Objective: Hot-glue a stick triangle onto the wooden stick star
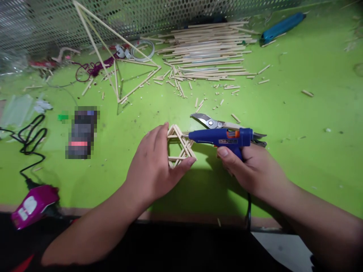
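Note:
My left hand [154, 158] is closed around a small frame of wooden sticks [184, 147], whose bars cross in triangles; its left part is hidden behind my fingers. In my right hand [249, 164] is a blue hot glue gun [215, 136], gripped by its handle, with the thumb along its near side. The gun's metal nozzle points left and meets the upper bars of the frame, though whether it touches them I cannot tell. Just behind the gun lie pruning shears [208, 120], their blade pointing left and their handles partly covered by the gun.
Many wooden sticks [210, 49] are piled at the back, with short offcuts before them. A large stick pyramid [96, 49] stands at back left, near a tape roll [143, 51]. A blurred-out phone [82, 132], a magenta device [35, 206] with a black cord, and a blue tool [283, 27] lie around.

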### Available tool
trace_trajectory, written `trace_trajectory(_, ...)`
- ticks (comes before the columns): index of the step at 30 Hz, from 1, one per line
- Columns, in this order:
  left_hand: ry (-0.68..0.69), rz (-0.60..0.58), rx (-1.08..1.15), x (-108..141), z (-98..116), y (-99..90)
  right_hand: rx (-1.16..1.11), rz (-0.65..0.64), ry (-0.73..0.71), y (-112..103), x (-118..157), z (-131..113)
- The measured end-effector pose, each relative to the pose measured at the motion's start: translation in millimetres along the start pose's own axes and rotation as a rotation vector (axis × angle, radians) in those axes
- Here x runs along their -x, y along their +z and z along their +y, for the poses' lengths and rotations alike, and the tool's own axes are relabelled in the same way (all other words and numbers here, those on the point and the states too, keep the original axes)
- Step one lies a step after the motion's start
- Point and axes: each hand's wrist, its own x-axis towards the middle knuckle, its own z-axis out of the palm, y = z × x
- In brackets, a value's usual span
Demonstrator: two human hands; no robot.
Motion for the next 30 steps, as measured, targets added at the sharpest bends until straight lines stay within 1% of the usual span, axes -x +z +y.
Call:
trace_trajectory(4,-0.012,-0.005,-0.016,-0.1,0.3,0.2,0.017,-0.007,0.016,0.6,-0.3,0.7)
trace_trajectory(10,-0.025,0.001,-0.018,-0.3,0.5,0.4,0.019,0.028,-0.007,1.2,-1.1,2.1)
trace_trajectory(17,-0.039,-0.009,-0.015,-0.3,1.6,-0.8,0.015,0.021,-0.026,1.3,-2.3,1.9)
trace_trajectory(30,-0.016,-0.013,-0.014,-1.8,2.2,-1.3,0.023,0.005,0.0,1.0,-0.9,1.5)
